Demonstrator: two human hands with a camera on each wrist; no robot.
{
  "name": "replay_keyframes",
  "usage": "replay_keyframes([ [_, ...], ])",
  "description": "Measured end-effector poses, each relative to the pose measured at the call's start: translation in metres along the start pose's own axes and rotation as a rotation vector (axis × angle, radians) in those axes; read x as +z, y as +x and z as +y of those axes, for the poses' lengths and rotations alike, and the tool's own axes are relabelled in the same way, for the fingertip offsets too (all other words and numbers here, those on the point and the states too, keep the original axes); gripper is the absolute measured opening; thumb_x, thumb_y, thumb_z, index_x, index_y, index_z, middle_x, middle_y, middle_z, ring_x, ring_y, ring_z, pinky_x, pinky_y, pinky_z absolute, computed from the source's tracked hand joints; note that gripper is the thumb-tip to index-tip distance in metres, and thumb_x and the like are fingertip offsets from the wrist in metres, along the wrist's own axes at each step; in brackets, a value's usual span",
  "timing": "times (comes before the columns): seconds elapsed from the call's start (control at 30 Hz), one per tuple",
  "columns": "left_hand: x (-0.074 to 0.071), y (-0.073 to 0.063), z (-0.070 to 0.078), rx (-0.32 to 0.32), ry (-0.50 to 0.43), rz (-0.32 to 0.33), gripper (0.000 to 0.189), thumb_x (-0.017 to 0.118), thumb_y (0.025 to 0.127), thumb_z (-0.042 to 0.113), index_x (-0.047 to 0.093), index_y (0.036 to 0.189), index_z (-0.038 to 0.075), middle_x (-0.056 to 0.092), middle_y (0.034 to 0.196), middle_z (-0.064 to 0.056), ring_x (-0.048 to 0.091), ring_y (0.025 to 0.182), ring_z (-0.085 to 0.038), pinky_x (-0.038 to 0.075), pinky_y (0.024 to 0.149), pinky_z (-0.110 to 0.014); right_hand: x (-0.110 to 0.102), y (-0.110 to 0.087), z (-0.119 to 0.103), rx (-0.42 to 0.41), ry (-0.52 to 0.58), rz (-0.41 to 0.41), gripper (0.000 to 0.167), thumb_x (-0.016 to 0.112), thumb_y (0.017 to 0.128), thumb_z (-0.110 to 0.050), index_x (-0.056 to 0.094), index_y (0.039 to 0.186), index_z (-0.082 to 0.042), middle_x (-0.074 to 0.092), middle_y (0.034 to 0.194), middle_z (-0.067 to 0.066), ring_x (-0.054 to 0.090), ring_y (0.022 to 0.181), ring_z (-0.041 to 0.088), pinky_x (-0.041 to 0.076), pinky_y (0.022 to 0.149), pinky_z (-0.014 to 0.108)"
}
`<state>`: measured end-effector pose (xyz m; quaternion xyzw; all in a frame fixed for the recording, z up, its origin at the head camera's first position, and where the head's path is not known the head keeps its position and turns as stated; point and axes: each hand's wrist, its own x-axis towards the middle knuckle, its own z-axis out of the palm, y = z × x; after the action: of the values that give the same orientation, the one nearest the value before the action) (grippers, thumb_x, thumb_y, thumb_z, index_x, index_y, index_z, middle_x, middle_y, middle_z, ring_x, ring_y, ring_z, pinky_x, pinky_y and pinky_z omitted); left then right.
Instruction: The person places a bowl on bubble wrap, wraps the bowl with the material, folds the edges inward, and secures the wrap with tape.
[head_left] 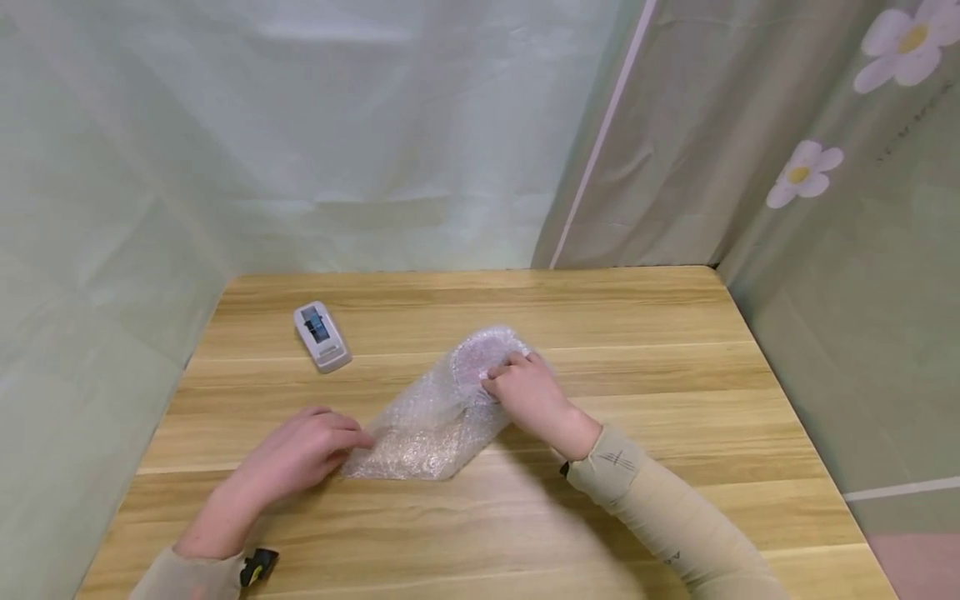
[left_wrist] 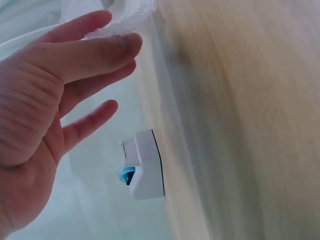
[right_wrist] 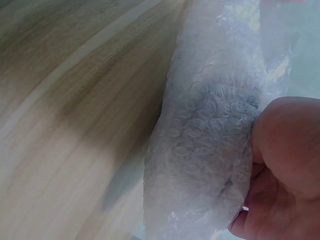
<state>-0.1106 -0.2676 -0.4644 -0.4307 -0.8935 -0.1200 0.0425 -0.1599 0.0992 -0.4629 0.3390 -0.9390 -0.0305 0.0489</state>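
"Where's the bubble wrap (head_left: 420, 412)?"

"Lying mid-table (head_left: 690, 392) between the hands, a pinkish round patch (head_left: 476, 360) showing at its far end."

"And the left hand (head_left: 303, 450)?"

"Fingers loosely spread, a fingertip at the flat near end."

"The right hand (head_left: 534, 398)?"

"Fingers curled, pinching wrap beside that patch."

"That little white gadget (head_left: 327, 352)?"

"On the table, beyond the left hand, apart from the wrap."

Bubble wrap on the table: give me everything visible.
Clear, shiny bubble wrap with small round bubbles, around something pinkish I can't identify. It lies slantwise on the wood-grain table, bulky at the far right, flattened and crinkled toward the near left. The right hand holds the bulky end; the left hand reaches the flat end, fingertip contact uncertain.
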Motion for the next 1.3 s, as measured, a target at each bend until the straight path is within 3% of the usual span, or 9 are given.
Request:
replay_keyframes([
  [0.3,0.002,0.001,-0.002,0.069,0.038,0.107,0.034,0.087,0.076,-0.004,0.084,0.104,0.015,0.078,0.098,0.003,0.073,0.090,-0.016,0.059,0.089,-0.050,-0.001,0.001,0.000,0.009,0.004,-0.011,0.025,0.076,0.094,-0.012,0.083,0.110,-0.029,0.079,0.110,-0.009,0.065,0.106,0.025,0.053,0.086,0.042],
  [0.5,0.007,0.004,-0.002,0.150,0.104,0.120,0.037,0.087,0.070,-0.008,0.083,0.093,0.020,0.070,0.091,0.004,0.067,0.084,-0.015,0.059,0.084,-0.047,-0.002,0.001,0.000,0.013,0.004,-0.003,0.023,0.078,0.094,-0.012,0.083,0.107,-0.029,0.079,0.107,-0.008,0.066,0.104,0.025,0.053,0.087,0.042],
  [0.67,0.009,0.005,-0.001,0.180,0.142,0.104,0.027,0.089,0.071,0.002,0.083,0.085,0.024,0.058,0.084,0.005,0.055,0.075,-0.014,0.056,0.078,-0.044,-0.002,0.001,0.000,0.019,0.009,-0.006,0.024,0.078,0.094,-0.012,0.083,0.108,-0.030,0.080,0.107,-0.009,0.066,0.105,0.025,0.053,0.089,0.042],
  [0.83,0.007,0.003,0.000,0.133,0.062,0.097,0.021,0.092,0.073,0.008,0.082,0.084,0.023,0.061,0.089,0.006,0.057,0.080,-0.014,0.057,0.080,-0.043,0.000,0.001,-0.001,0.018,0.013,-0.007,0.022,0.077,0.094,-0.012,0.083,0.106,-0.030,0.079,0.106,-0.009,0.066,0.104,0.025,0.054,0.088,0.042],
  [1.03,-0.002,0.004,0.001,0.105,-0.082,0.178,0.026,0.092,0.073,0.008,0.081,0.090,0.025,0.072,0.119,-0.005,0.070,0.105,-0.026,0.058,0.094,-0.042,0.000,0.002,-0.001,0.013,0.016,0.006,0.020,0.076,0.095,-0.012,0.083,0.102,-0.029,0.080,0.103,-0.008,0.067,0.103,0.025,0.054,0.089,0.043],
  [1.07,-0.004,0.005,0.002,0.111,-0.108,0.200,0.026,0.091,0.075,0.008,0.080,0.091,0.025,0.071,0.124,-0.007,0.069,0.109,-0.028,0.056,0.098,-0.039,0.000,0.002,-0.001,0.013,0.017,0.008,0.020,0.076,0.095,-0.012,0.083,0.102,-0.029,0.080,0.103,-0.008,0.067,0.103,0.025,0.054,0.089,0.043],
  [1.2,-0.012,0.012,0.004,0.139,-0.217,0.288,0.004,0.079,0.099,0.024,0.079,0.095,0.025,0.068,0.131,-0.011,0.066,0.114,-0.030,0.043,0.109,-0.025,0.000,0.002,0.000,0.014,0.023,0.012,0.019,0.075,0.095,-0.012,0.083,0.100,-0.029,0.080,0.102,-0.007,0.067,0.102,0.025,0.053,0.089,0.043],
  [1.3,-0.016,0.018,0.007,0.169,-0.250,0.369,0.027,0.063,0.109,0.038,0.080,0.096,0.022,0.067,0.120,-0.008,0.062,0.104,-0.023,0.044,0.098,-0.019,0.001,0.002,0.000,0.019,0.028,0.004,0.019,0.075,0.096,-0.012,0.083,0.101,-0.029,0.080,0.103,-0.007,0.067,0.103,0.025,0.053,0.091,0.043],
])
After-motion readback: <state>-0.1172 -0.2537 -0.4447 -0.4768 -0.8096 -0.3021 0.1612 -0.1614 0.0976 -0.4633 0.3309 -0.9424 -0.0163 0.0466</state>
